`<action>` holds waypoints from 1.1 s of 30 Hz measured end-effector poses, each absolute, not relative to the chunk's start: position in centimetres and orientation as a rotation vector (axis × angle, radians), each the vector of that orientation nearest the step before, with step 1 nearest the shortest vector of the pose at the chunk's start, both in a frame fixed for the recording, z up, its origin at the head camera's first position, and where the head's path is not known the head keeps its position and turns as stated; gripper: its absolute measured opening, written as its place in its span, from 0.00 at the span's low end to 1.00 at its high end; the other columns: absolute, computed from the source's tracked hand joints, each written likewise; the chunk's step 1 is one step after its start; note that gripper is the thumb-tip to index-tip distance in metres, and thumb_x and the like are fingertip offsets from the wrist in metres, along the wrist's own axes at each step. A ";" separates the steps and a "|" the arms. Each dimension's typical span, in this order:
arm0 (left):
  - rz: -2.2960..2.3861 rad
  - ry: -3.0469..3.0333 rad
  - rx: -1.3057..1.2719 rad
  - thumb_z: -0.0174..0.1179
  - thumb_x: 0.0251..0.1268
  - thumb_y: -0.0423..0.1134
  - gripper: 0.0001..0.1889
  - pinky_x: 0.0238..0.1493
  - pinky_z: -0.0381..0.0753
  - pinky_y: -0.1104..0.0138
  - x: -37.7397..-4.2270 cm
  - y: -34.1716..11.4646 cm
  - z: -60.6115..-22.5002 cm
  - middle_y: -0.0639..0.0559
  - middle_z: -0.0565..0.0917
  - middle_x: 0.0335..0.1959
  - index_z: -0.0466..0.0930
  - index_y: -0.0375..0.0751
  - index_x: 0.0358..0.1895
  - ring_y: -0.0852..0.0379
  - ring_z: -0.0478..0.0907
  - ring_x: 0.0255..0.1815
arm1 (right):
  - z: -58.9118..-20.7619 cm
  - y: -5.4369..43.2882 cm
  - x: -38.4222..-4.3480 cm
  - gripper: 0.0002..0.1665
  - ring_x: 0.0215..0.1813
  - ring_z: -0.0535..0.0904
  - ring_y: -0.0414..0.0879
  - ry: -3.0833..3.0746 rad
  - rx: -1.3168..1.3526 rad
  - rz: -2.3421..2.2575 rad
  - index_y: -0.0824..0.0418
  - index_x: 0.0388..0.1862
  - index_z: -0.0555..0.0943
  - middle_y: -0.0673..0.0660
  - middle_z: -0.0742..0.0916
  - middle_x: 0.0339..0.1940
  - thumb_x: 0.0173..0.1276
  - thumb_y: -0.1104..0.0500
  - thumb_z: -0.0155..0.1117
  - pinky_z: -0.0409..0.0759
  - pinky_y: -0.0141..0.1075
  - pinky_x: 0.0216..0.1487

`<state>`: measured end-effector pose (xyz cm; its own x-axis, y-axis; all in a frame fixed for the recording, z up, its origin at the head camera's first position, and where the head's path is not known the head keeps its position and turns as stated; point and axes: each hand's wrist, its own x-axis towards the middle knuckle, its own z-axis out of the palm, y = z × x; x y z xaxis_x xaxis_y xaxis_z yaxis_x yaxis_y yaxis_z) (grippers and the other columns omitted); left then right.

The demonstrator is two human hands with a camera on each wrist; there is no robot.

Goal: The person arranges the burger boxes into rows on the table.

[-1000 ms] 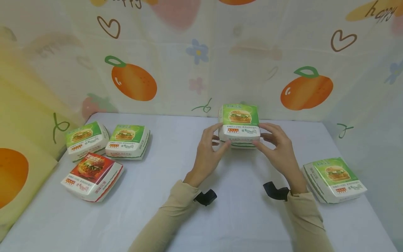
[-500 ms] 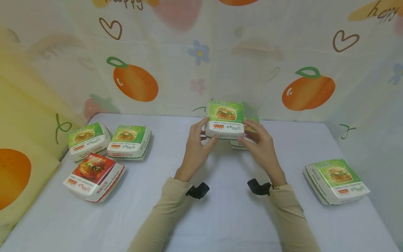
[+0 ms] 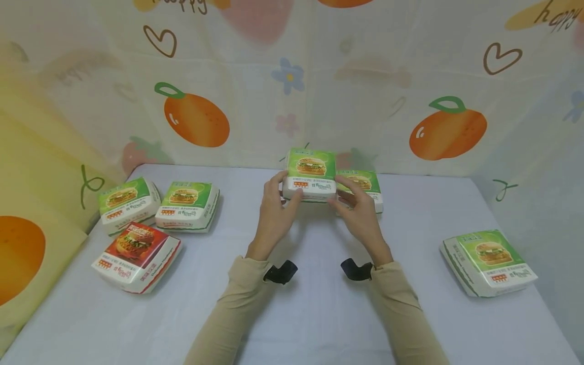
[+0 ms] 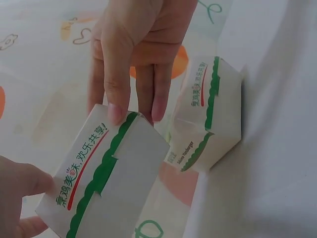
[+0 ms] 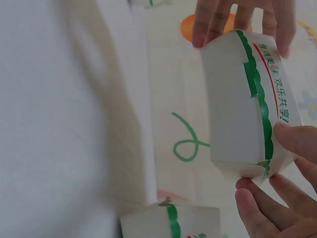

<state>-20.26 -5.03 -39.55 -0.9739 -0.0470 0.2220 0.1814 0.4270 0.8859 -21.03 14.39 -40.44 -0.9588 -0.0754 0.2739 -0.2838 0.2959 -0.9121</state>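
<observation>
Left hand and right hand pinch raised carton left of resting carton; seemingly carrying step, likely calling next for level lowering.

Burger boxes flank the white worktop: at left, a green box sits beside a second green box, with a red box in front of them; at right, another green box lies near the edge. Behind hangs a pale cloth printed with oranges, outlined hearts, a blue flower and the word "happy", its left side yellow.
</observation>
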 end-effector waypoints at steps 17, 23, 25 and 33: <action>-1.586 -2.581 0.100 0.52 0.68 0.42 0.31 0.61 0.72 0.50 -21.2 -6.2 -40.5 0.37 0.65 0.69 0.57 0.39 0.73 0.44 0.70 0.58 | -42.5 12.7 -21.4 0.46 0.75 0.67 0.62 -2.585 0.465 1.752 0.60 0.78 0.58 0.61 0.62 0.80 0.65 0.65 0.69 0.67 0.47 0.74; -1.588 -2.642 0.169 0.51 0.67 0.42 0.32 0.70 0.67 0.45 -21.6 -6.6 -41.5 0.36 0.64 0.71 0.57 0.40 0.73 0.42 0.67 0.66 | -43.4 12.2 -21.6 0.53 0.79 0.57 0.62 -2.662 0.493 1.828 0.62 0.80 0.50 0.62 0.54 0.82 0.64 0.65 0.71 0.61 0.47 0.77; -1.571 -2.661 0.176 0.51 0.67 0.42 0.32 0.69 0.67 0.45 -21.7 -6.7 -41.8 0.36 0.65 0.70 0.57 0.40 0.73 0.41 0.68 0.65 | -43.6 12.1 -21.5 0.55 0.81 0.54 0.60 -2.694 0.495 1.824 0.63 0.81 0.48 0.63 0.52 0.83 0.63 0.64 0.71 0.60 0.47 0.78; -1.559 -2.707 0.202 0.52 0.67 0.43 0.31 0.67 0.69 0.45 -22.2 -6.8 -42.7 0.35 0.66 0.69 0.58 0.39 0.72 0.38 0.69 0.65 | -44.1 12.0 -21.4 0.59 0.82 0.50 0.59 -2.815 0.521 1.780 0.64 0.82 0.41 0.63 0.48 0.83 0.65 0.60 0.71 0.60 0.48 0.78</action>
<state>-22.16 -6.82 -42.67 -0.9916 -0.1172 -0.0544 -0.1059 0.4959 0.8619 -21.43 11.97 -44.14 -0.9267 -0.3748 -0.0284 -0.1351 0.4026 -0.9054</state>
